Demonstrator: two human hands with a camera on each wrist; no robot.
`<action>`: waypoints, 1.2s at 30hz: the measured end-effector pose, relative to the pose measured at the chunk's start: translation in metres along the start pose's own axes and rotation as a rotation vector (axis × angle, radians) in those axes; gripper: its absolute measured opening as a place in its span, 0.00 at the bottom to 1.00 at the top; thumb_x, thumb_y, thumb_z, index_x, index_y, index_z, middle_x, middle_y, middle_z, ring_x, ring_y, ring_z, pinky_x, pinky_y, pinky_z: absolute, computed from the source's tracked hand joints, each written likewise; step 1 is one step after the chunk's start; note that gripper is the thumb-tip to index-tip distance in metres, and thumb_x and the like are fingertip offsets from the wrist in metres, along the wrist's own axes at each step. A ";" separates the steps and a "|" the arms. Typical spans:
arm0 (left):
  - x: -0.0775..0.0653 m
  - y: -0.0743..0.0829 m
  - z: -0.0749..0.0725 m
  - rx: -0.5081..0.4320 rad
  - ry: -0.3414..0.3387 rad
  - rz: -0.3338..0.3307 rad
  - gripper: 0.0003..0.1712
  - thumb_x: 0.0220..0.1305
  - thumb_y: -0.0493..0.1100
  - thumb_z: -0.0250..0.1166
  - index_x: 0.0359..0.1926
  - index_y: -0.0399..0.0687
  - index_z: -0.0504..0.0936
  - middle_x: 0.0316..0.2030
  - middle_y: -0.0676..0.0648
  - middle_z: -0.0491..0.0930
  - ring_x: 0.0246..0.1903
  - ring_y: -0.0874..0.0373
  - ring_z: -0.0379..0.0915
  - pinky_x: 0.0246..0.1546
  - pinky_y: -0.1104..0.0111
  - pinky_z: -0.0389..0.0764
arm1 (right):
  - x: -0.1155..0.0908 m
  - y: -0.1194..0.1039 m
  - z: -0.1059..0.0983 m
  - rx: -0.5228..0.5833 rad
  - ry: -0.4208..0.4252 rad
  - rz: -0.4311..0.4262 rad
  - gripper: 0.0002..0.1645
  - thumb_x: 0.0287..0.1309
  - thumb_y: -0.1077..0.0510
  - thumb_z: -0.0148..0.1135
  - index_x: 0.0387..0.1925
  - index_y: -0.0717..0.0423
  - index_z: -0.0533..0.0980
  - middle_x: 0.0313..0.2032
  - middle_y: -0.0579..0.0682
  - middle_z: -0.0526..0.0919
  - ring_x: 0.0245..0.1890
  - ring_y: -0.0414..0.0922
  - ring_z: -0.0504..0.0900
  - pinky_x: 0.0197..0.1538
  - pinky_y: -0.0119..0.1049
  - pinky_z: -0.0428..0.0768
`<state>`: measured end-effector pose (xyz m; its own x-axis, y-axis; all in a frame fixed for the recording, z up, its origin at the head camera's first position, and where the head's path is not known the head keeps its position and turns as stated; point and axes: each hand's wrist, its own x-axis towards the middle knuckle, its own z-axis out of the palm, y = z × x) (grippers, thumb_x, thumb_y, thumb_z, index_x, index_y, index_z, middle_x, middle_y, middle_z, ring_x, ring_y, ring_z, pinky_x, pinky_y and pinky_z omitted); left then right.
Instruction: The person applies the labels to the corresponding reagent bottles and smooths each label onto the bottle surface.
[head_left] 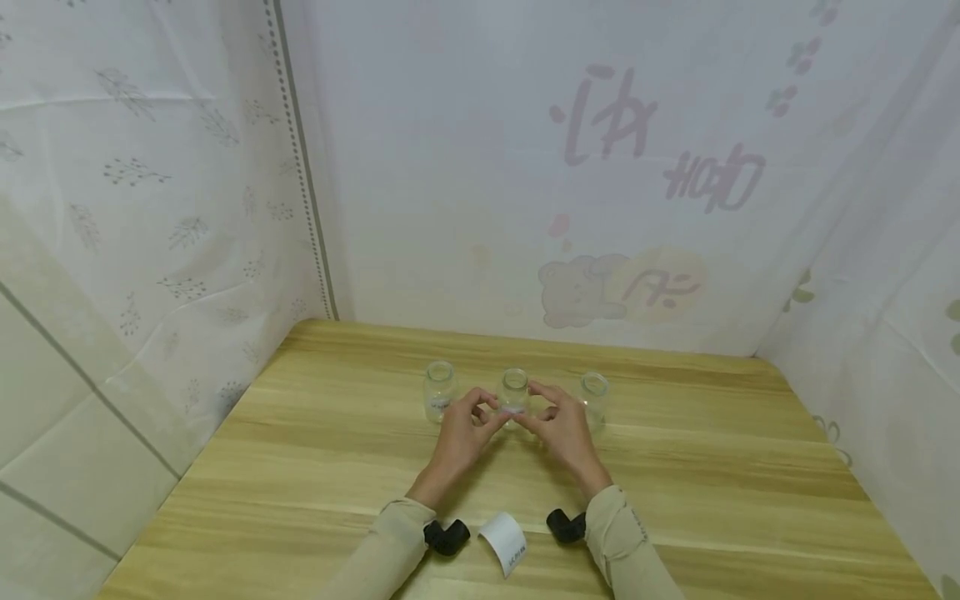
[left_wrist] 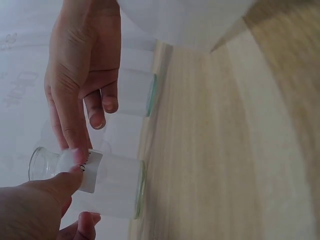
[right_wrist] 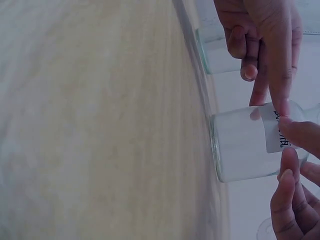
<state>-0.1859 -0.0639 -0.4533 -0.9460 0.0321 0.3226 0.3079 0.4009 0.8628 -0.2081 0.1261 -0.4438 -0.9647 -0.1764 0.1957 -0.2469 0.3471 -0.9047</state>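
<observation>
Between the two hands a clear glass jar (head_left: 514,382) stands upright on the table. A white label (left_wrist: 92,172) with dark print lies on its side. My left hand (head_left: 463,432) holds the jar from the left, thumb on the label and fingers round the side. From the right, my right hand (head_left: 561,427) grips the same jar, its thumb also on the label, close to the other thumb. Left of them stands another glass jar (head_left: 439,385) bearing a label. A third glass jar (head_left: 595,387) is partly hidden behind the right hand.
A curled white paper strip (head_left: 504,537) with small print lies on the wooden table (head_left: 675,500) between the forearms. Black wrist devices (head_left: 447,538) sit at both cuffs. A patterned white curtain (head_left: 450,167) rises behind the table's far edge.
</observation>
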 end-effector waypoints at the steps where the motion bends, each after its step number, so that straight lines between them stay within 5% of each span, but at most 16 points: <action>1: 0.000 0.000 0.000 0.002 -0.001 0.002 0.10 0.65 0.40 0.74 0.40 0.39 0.81 0.42 0.42 0.85 0.27 0.59 0.75 0.23 0.74 0.72 | 0.000 0.001 0.000 0.000 0.001 -0.007 0.37 0.53 0.64 0.79 0.66 0.61 0.77 0.57 0.57 0.82 0.23 0.47 0.82 0.23 0.30 0.76; 7: 0.001 -0.001 0.000 0.022 0.001 0.021 0.05 0.65 0.35 0.73 0.37 0.41 0.83 0.45 0.40 0.86 0.26 0.60 0.73 0.23 0.75 0.70 | 0.000 0.002 -0.003 -0.018 0.002 0.010 0.33 0.56 0.65 0.77 0.65 0.58 0.78 0.57 0.55 0.83 0.27 0.56 0.85 0.25 0.31 0.78; 36: 0.000 0.003 -0.001 0.029 -0.015 -0.003 0.05 0.68 0.38 0.71 0.37 0.42 0.84 0.52 0.38 0.86 0.29 0.59 0.76 0.24 0.74 0.74 | -0.001 -0.002 -0.006 0.007 -0.013 0.057 0.33 0.57 0.60 0.78 0.64 0.55 0.79 0.61 0.53 0.81 0.28 0.60 0.86 0.16 0.28 0.64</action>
<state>-0.1845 -0.0640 -0.4507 -0.9484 0.0448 0.3139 0.3022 0.4276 0.8519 -0.2073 0.1312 -0.4404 -0.9759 -0.1685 0.1385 -0.1907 0.3505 -0.9169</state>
